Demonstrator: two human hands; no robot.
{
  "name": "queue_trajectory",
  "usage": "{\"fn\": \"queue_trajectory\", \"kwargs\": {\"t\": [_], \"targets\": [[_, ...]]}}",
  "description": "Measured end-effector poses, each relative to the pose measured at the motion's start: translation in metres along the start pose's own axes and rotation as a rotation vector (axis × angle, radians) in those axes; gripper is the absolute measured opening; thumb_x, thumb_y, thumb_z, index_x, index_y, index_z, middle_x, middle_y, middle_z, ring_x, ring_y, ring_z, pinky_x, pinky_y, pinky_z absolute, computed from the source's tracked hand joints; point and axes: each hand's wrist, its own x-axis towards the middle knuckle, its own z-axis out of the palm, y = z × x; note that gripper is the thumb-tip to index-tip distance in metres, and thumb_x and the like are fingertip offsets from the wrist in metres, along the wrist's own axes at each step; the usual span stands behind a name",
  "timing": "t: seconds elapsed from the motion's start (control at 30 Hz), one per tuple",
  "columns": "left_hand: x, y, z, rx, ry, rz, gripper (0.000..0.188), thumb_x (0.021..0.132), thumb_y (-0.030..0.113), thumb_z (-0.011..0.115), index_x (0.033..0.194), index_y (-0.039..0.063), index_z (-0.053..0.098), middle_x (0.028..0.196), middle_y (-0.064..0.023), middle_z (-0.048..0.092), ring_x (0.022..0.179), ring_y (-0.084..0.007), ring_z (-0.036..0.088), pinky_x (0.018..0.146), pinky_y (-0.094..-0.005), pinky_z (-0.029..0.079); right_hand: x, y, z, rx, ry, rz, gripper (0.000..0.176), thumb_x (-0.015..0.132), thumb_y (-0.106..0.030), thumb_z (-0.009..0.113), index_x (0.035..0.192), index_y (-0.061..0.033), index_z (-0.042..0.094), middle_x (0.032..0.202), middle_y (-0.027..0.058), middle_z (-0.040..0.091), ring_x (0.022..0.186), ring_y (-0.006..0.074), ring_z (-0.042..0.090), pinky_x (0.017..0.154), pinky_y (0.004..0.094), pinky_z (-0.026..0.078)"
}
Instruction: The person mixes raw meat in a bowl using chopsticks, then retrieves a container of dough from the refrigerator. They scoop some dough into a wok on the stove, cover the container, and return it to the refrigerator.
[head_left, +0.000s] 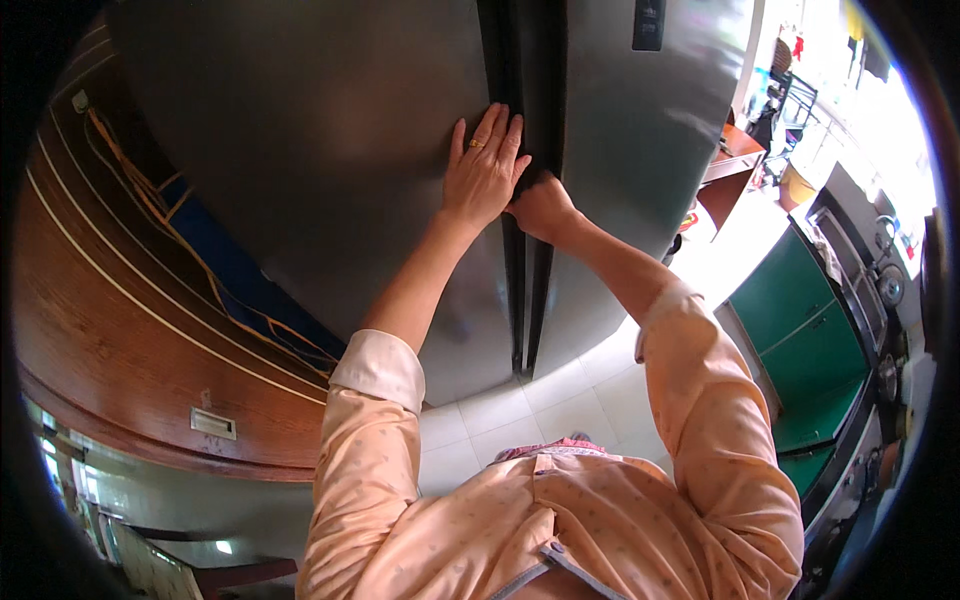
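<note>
A large grey metal double-door refrigerator stands before me, its left door and right door divided by a dark vertical handle recess. Flat against the inner edge of the left door lies my left hand, fingers stretched out and a gold-coloured ring on one of them. Just below and to its right, my right hand is curled into the recess at the door edge. Its fingertips are hidden there, and the two hands nearly touch. A small dark control panel sits high on the right door.
Orange cords hang beside a dark blue panel left of the refrigerator, near a brown wooden door. To the right are green cabinets, a counter with a sink, and a reddish-brown table. Pale tiles cover the floor.
</note>
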Motion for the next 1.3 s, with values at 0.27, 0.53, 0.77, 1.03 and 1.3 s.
{"fn": "queue_trajectory", "kwargs": {"t": [0.27, 0.53, 0.77, 1.03, 1.3], "targets": [[0.038, 0.072, -0.028, -0.451, 0.114, -0.047, 0.065, 0.081, 0.035, 0.055, 0.132, 0.005, 0.028, 0.138, -0.019, 0.023, 0.128, -0.0363, 0.022, 0.1, -0.0529, 0.019, -0.152, 0.018, -0.058, 0.159, 0.148, -0.006, 0.042, 0.081, -0.038, 0.052, 0.06, -0.0028, 0.063, 0.063, 0.0094, 0.059, 0.072, 0.0242, 0.055, 0.078, 0.0344, 0.036], [0.073, 0.164, -0.039, -0.778, 0.177, 0.439, 0.066, 0.074, 0.031, 0.062, 0.131, 0.012, 0.034, 0.137, -0.0109, 0.03, 0.126, -0.0246, 0.031, 0.105, -0.0468, 0.012, -0.33, 0.061, -0.106, 0.383, 0.906, 0.738, 0.039, 0.086, -0.039, 0.047, 0.103, -0.0044, 0.056, 0.108, 0.0102, 0.055, 0.102, 0.0216, 0.049, 0.085, 0.0355, 0.039], [0.135, 0.165, 0.021, -0.657, 0.325, 0.272, 0.04, 0.077, 0.021, 0.06, 0.115, 0.011, 0.052, 0.127, -0.008, 0.045, 0.123, -0.0245, 0.036, 0.103, -0.0481, 0.016, -0.406, 0.12, -0.053, 1.024, 1.033, 1.126, 0.066, 0.088, -0.052, 0.034, 0.133, -0.0038, 0.029, 0.134, 0.0082, 0.035, 0.124, 0.0192, 0.031, 0.1, 0.0362, 0.022], [0.166, 0.095, 0.128, -0.422, 0.177, 0.073, 0.026, 0.08, 0.02, 0.055, 0.102, 0.008, 0.056, 0.117, -0.0099, 0.052, 0.115, -0.0272, 0.043, 0.095, -0.0507, 0.028, -0.455, 0.21, -0.027, 1.297, 1.268, 1.365, 0.066, 0.088, -0.054, 0.035, 0.128, -0.0018, 0.036, 0.127, 0.0074, 0.04, 0.115, 0.0193, 0.038, 0.099, 0.032, 0.026], [0.222, -0.028, 0.244, -0.392, 0.019, -0.405, 0.028, 0.082, 0.029, 0.049, 0.084, 0.003, 0.06, 0.082, -0.0175, 0.063, 0.078, -0.0356, 0.06, 0.071, -0.0413, 0.046, -0.454, 0.21, -0.027, 0.545, 1.289, 1.218, 0.049, 0.09, -0.039, 0.039, 0.12, -0.0008, 0.044, 0.12, 0.0094, 0.047, 0.112, 0.0208, 0.042, 0.094, 0.0331, 0.033]]}}
